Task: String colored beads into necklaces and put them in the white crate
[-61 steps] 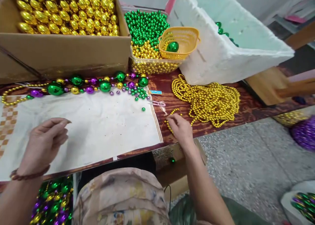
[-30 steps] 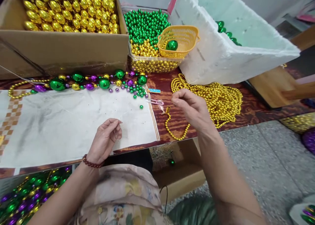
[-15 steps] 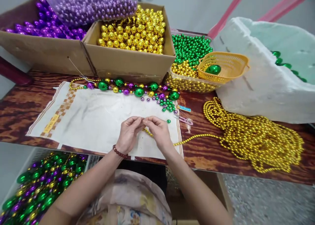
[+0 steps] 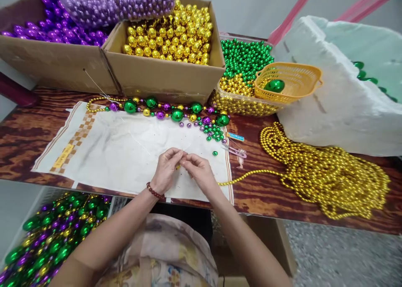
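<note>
My left hand, with a brown bead bracelet at the wrist, and my right hand meet above the white cloth, fingertips pinched together. A few gold beads show just below the fingers, part of a gold bead strand that runs under my right hand to a heap at the right. Exactly what sits between the fingertips is too small to see. Behind my hands lies a bead necklace of green, purple and gold balls. Loose small green beads are gathered at its right end.
Scissors with pink handles lie by the cloth's right edge. Boxes of purple balls and gold balls stand behind. A yellow basket sits on a bead tub. A white sack stands right; finished-looking strands fill a crate lower left.
Both hands stay together, with my right hand shifted slightly left and lower. The gold beads below the fingers now show nearer my left hand. The view has moved a little.
</note>
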The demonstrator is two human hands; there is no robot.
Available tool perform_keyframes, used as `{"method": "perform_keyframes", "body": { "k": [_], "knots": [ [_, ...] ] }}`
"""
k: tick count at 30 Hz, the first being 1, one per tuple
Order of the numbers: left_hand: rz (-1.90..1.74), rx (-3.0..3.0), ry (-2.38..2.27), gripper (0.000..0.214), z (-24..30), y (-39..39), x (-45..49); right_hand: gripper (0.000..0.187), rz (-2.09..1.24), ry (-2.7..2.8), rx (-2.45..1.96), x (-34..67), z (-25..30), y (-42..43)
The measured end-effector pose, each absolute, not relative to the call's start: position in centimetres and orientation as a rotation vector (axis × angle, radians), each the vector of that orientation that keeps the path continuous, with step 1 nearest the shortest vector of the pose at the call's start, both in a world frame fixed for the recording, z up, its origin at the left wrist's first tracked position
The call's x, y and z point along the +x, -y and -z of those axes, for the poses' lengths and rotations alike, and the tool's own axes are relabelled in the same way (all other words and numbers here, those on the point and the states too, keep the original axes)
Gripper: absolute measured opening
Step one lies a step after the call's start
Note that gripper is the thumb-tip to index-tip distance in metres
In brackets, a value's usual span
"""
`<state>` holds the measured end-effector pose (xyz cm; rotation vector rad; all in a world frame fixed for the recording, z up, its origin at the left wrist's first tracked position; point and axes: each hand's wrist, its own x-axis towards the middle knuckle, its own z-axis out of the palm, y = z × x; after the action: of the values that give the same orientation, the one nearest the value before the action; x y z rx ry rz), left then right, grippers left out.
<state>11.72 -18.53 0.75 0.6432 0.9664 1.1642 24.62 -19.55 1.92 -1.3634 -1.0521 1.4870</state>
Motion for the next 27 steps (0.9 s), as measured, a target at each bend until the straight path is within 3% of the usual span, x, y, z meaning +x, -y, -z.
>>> {"method": "perform_keyframes", "body": {
  "k": [7, 10, 13, 16, 22, 27],
  "knots": [
    [-0.850, 1.375, -1.030, 0.022, -1.2, 17.7, 9.8, 0.025, -1.002, 1.827, -1.276, 28.9, -6.1, 19.9],
    [-0.780, 1.420, -1.018, 0.021, -1.7, 17.4, 9.8, 0.024, -0.664, 2.180, -1.268, 29.0, -5.2, 19.0],
    [-0.716, 1.356, -0.960, 0.022, -1.9, 17.0, 9.8, 0.024, -0.555, 2.384, -1.263, 29.3, -3.8, 18.3],
    [-0.694, 1.318, -0.925, 0.021, -1.8, 16.4, 9.4, 0.025, -0.748, 2.296, -1.246, 30.2, -3.2, 18.3],
    [-0.896, 1.163, -0.902, 0.018, -1.3, 16.1, 9.5, 0.022, -1.762, 1.284, -1.077, 29.7, -2.4, 19.9],
    [-1.064, 0.986, -0.926, 0.020, 0.0, 17.2, 10.3, 0.026, -1.701, 0.649, -0.920, 26.2, -0.7, 20.5]
  ]
}}
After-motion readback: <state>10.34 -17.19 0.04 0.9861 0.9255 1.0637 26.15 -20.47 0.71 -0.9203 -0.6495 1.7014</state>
